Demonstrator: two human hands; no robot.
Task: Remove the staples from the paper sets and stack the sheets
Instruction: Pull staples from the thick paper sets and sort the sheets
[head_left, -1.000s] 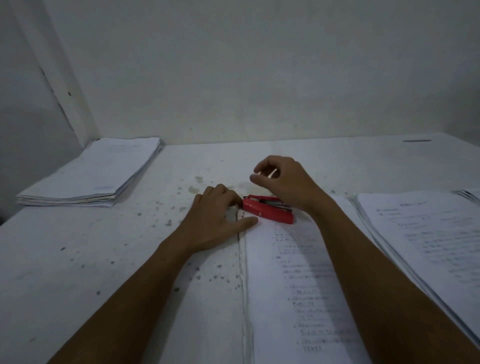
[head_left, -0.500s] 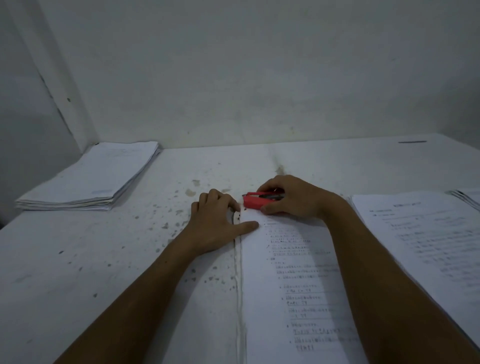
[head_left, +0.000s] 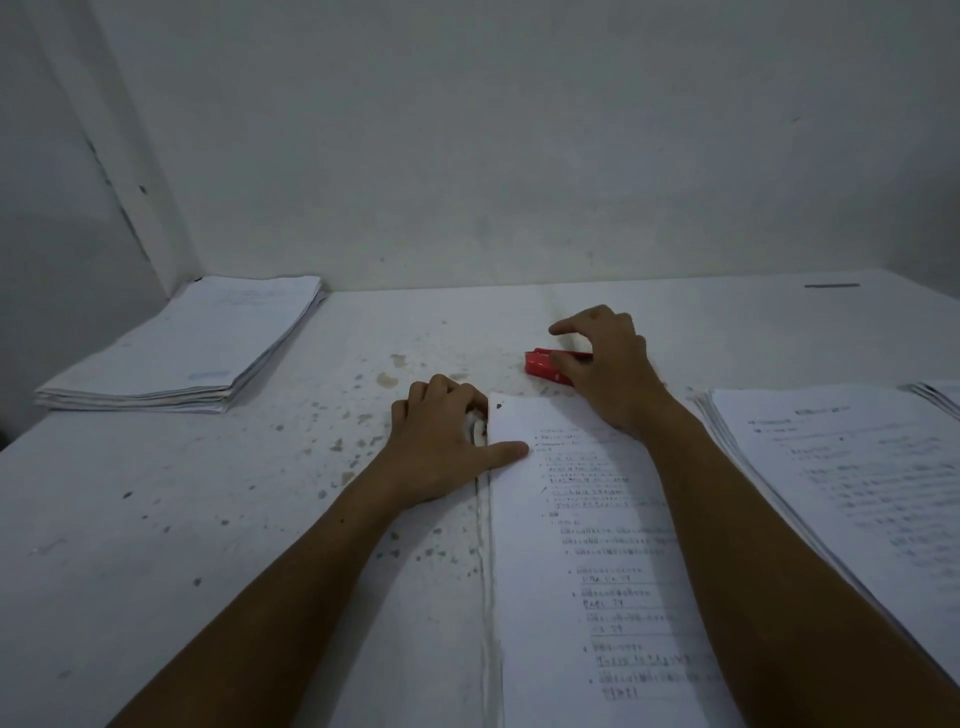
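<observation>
Staple remover set aside, top corner of the paper set held down.

The paper set (head_left: 597, 545) lies on the table (head_left: 208, 519), its top left corner pinned by the left hand (head_left: 441, 447), fingers curled at the edge and thumb pressed flat on the sheet. The red staple remover (head_left: 545, 364) rests on the table just beyond the set, under the right hand (head_left: 608, 364); whether it is gripped or only touched cannot be told. The staple seems to be out, so the sheets are next to be separated and carried to the stack (head_left: 182, 353) at far left. Compared with half a second ago, the remover is seen farther from the corner, which is now uncovered.
</observation>
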